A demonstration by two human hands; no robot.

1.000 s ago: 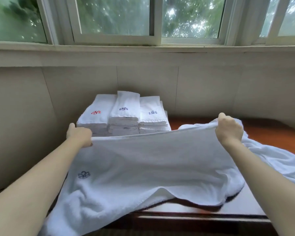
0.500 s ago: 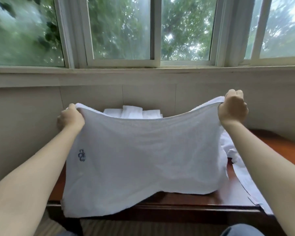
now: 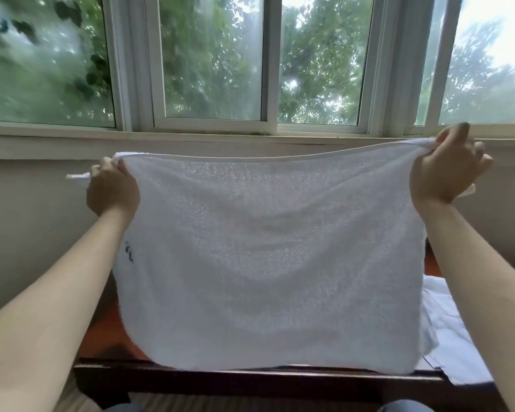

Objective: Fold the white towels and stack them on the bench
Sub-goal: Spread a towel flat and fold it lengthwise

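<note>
Above the counter (image 3: 250, 379): towel (image 3: 268, 257), top corners pinched by left hand (image 3: 112, 190) and right hand (image 3: 446, 171). Risk: uneven corners, crooked fold.

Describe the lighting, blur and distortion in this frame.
Head view: strong backlight from the window makes the towel glow; the trees outside smear with motion blur, worst at the upper left; wide-angle distortion tilts the window frames; the hands stay fairly sharp.

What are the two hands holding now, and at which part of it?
Both hold one white towel spread in the air: the left hand grips its upper left corner, the right hand its upper right corner.
</note>
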